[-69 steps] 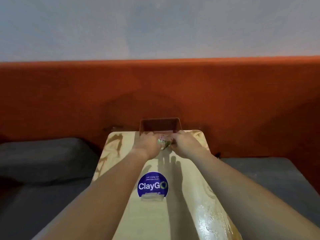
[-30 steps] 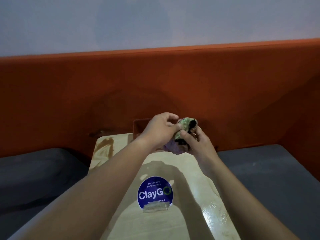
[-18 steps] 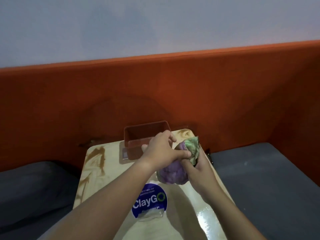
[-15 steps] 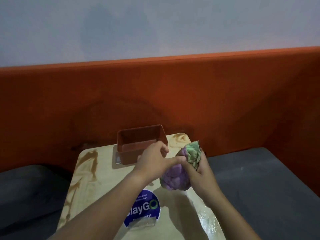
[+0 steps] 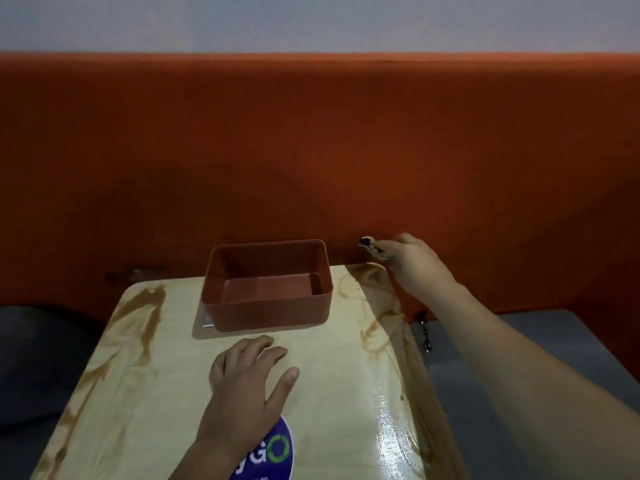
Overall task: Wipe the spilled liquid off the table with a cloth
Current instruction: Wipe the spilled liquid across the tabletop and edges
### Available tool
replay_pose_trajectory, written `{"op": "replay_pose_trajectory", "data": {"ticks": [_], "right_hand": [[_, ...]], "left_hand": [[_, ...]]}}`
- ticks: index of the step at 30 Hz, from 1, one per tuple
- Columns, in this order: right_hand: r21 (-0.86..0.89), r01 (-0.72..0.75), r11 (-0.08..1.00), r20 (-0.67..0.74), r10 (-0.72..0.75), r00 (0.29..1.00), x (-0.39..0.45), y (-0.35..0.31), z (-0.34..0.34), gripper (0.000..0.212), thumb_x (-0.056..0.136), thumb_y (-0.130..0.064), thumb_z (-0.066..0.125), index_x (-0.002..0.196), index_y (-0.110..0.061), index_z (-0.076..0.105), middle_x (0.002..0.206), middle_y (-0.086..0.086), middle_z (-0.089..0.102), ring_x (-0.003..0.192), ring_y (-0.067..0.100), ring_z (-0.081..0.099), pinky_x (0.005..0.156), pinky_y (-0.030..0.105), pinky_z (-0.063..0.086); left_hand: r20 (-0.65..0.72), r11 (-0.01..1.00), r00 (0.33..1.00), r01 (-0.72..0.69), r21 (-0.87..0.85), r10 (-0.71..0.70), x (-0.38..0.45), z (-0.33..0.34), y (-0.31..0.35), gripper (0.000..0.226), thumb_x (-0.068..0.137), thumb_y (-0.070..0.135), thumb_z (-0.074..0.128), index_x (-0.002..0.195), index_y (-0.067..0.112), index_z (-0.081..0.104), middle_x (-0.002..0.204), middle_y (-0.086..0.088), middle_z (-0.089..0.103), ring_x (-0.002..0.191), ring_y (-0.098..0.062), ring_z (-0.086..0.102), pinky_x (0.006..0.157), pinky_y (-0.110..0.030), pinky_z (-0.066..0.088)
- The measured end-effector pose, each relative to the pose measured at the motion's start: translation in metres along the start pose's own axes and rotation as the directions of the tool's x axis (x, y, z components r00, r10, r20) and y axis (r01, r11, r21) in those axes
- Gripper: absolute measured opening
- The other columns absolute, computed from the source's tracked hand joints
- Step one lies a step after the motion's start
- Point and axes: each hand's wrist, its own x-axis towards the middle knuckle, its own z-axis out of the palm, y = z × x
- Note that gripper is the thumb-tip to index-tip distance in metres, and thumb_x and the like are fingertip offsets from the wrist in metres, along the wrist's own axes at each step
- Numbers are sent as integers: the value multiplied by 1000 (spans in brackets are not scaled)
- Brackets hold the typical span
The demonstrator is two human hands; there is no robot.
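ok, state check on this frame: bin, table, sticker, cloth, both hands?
bin: upright on the table's far end, nothing visible inside
table: brown liquid streaks along left edge and far right corner, not yet wiped
sticker: flat on table, partly covered by left wrist
cloth: only a small bit visible, gripped beyond the table's far right corner
left hand: fingers spread, resting on table
right hand: grips the cloth

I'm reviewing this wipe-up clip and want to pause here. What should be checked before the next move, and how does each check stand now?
1. Cloth in hand: ok, right hand grips it; only a scrap shows.
2. Cloth on table: not ok, held past the far right corner.
3. Brown spill wiped: not ok, streaks on both sides.
4. Left hand clear of streaks: ok, flat mid-table.
5. Brown bin clear of streaks: ok.
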Motion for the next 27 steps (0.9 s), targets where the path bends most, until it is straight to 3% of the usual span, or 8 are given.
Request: {"op": "replay_pose_trajectory", "data": {"ticks": [3, 7, 12, 15, 18, 22, 25, 27], "right_hand": [[-121, 67, 990, 67, -59, 996, 17, -5, 33, 59, 94, -12, 62, 148, -33, 53, 125, 7, 61, 108, 34, 58, 91, 41, 53], [-52, 19, 998, 30, -17, 999, 13, 5, 52, 59, 92, -18, 68, 143, -41, 49, 126, -7, 66, 114, 25, 57, 89, 45, 44], [-68, 9, 998, 171, 3, 985, 10, -4, 59, 55, 98, -18, 63, 149, -34, 51, 149, -8, 48, 127, 30, 46, 102, 54, 49], [-89, 86, 992, 200, -66, 978, 15, -5, 50, 52, 98, -8, 61, 145, -30, 59, 145, -9, 53, 122, 29, 52, 104, 48, 49], [-3, 155, 988, 309, -147, 940, 21, 10, 26, 40, 89, -10, 74, 125, -26, 74, 127, -6, 67, 115, 23, 63, 101, 40, 53], [0, 27, 1000, 147, -27, 989, 18, 14, 23, 47, 93, -15, 71, 139, -21, 64, 134, -1, 60, 119, 26, 59, 101, 38, 51], [-88, 18, 996, 159, -4, 987, 7, -6, 49, 57, 95, -5, 60, 148, -23, 54, 145, 0, 50, 122, 30, 49, 104, 45, 48], [-89, 34, 995, 167, -18, 986, 3, -9, 50, 50, 98, -16, 61, 147, -24, 56, 148, -2, 50, 124, 30, 49, 104, 49, 48]], "left_hand": [[14, 1000, 1000, 9, 3, -9, 0, 2, 1, 77, 93, 86, 10, 136, 46, 59, 151, 24, 43, 145, -3, 26, 122, -41, 15], [30, 1000, 999, 23, 5, -23, 0, 0, 1, 80, 91, 87, 5, 138, 47, 57, 154, 25, 39, 147, -3, 23, 125, -43, 14], [35, 1000, 999, 29, 6, -29, 1, 3, -1, 77, 93, 86, 5, 137, 49, 57, 153, 26, 40, 146, -3, 24, 123, -42, 12], [27, 1000, 999, 27, -10, -26, 0, 6, -1, 75, 94, 85, 6, 134, 49, 58, 152, 27, 40, 145, -4, 25, 122, -40, 12], [18, 1000, 1000, 24, -5, -24, 0, 7, -2, 76, 94, 86, 5, 133, 49, 59, 151, 27, 41, 145, -4, 25, 121, -39, 11], [14, 1000, 1000, 18, 0, -18, 1, 9, -2, 73, 95, 84, 8, 130, 48, 61, 149, 25, 45, 143, -6, 30, 121, -43, 15], [5, 1000, 1000, 12, -11, -12, 2, 10, -3, 66, 98, 81, 14, 128, 48, 62, 147, 24, 48, 140, -6, 33, 120, -44, 18], [2, 1000, 1000, 8, 0, -8, 1, 11, -5, 62, 99, 80, 17, 128, 48, 61, 146, 25, 47, 140, -6, 32, 119, -42, 16]]}}
